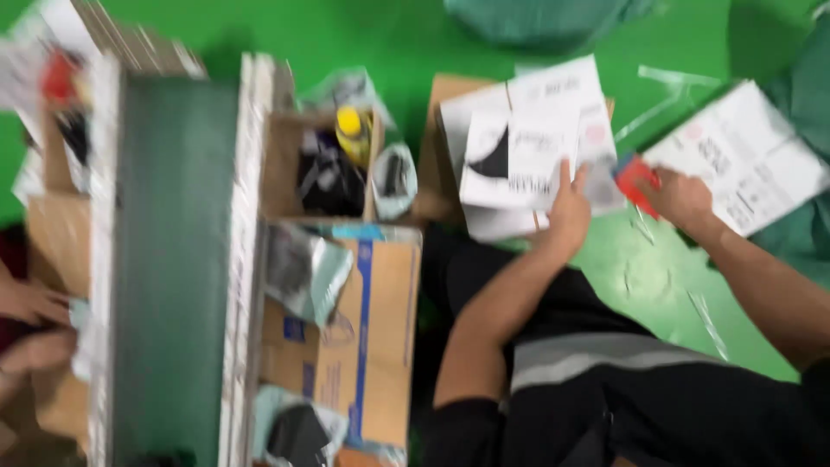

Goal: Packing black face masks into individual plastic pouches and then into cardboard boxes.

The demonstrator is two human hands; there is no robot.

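Left hand (pixel 568 207) on white boxes (pixel 532 143), right hand (pixel 679 197) gripping red tool (pixel 635 180)

Both forearms outstretched, left hand (pixel 568 210) flat, right hand (pixel 683 199) curled.

Motion blur smeared everything we saw; the small red object (pixel 635 179) at our right hand (pixel 683 199) stayed unidentifiable, and another person's hands (pixel 30 324) were cropped at the left edge.
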